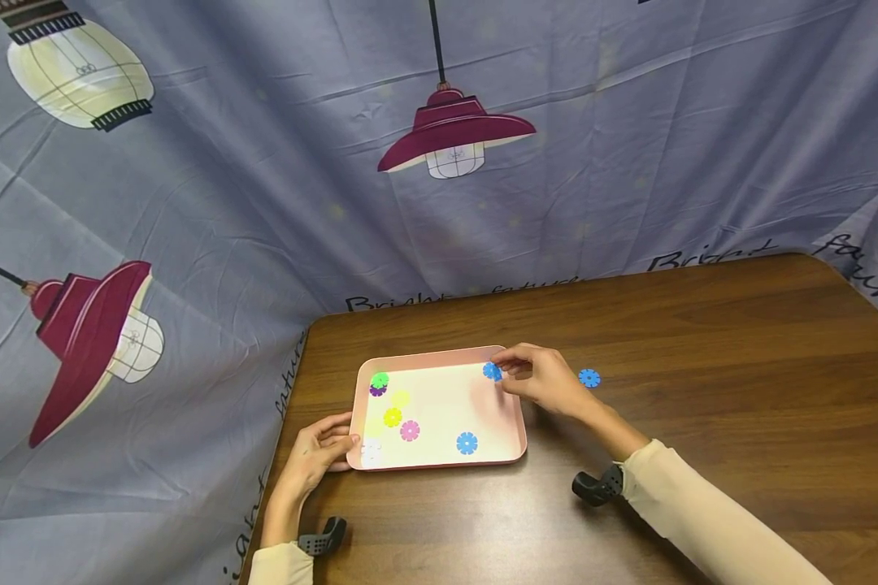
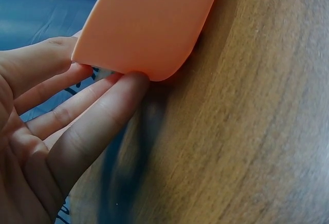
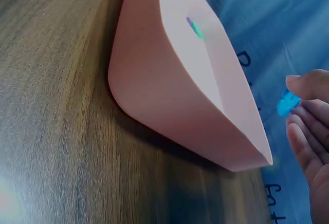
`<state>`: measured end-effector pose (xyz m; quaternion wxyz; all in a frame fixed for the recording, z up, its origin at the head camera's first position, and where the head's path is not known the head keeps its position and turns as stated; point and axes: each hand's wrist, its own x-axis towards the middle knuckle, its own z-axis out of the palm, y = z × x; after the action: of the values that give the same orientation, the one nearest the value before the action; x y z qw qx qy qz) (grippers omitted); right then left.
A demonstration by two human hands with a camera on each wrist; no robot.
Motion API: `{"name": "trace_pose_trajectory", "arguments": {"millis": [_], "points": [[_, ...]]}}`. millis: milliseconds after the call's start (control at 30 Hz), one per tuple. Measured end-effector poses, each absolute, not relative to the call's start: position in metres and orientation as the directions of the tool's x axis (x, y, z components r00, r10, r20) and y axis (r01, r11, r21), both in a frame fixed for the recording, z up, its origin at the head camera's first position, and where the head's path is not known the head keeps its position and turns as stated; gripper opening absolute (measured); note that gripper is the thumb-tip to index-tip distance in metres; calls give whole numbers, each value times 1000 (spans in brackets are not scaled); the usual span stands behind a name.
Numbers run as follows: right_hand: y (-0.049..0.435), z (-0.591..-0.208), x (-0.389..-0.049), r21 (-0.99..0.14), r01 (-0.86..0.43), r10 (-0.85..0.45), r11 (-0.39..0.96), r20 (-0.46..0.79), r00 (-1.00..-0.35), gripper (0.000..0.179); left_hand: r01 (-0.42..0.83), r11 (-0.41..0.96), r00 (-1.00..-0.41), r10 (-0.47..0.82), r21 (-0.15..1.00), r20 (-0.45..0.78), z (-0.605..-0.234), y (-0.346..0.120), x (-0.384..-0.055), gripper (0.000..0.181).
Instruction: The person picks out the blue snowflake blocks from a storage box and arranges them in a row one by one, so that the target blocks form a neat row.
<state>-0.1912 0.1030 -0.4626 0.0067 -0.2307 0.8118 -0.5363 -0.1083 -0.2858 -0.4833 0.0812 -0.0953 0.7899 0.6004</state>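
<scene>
Right hand pinches blue disc, probably notched; pink disc: head view only.

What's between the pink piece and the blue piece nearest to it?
Just the tray's bare floor: the head view shows nothing lying between the pink piece and that blue piece.

Between the left fingers and the right fingers, the tray is pink with a paler floor. The right fingers pinch a blue disc; nearer the left ones are a green disc, purple disc, yellow disc and pink disc. Under both, the table has streaky brown wood grain. Beyond them, the blue-grey cloth carries maroon lamps and black lettering.
</scene>
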Motion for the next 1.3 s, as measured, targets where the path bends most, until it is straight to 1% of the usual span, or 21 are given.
{"name": "trace_pose_trajectory", "arguments": {"millis": [167,367,600,800,1067,1300], "points": [[117,-461,-190,-885,-340,-325,318,235,-916,36,-230,270,-973,-40,935,-228,-483,-285,-109,48],[139,-462,-190,-883,-309,-280,353,215,-935,36,-246,278,-969,-56,929,-240,-482,-284,-107,48],[168,-466,-189,-848,-325,-259,419,231,-938,38,-251,271,-968,-59,929,-244,-482,-285,-106,48],[193,-470,-187,-811,-311,-205,495,239,-949,37,-256,268,-967,-61,929,-249,-484,-287,-107,48],[222,-473,-184,-797,-264,-141,543,223,-964,37,-259,267,-966,-52,928,-254,-485,-287,-107,48],[237,-478,-183,-791,-274,-124,547,247,-961,37,-254,267,-967,-47,930,-251,-483,-286,-108,49]]}}
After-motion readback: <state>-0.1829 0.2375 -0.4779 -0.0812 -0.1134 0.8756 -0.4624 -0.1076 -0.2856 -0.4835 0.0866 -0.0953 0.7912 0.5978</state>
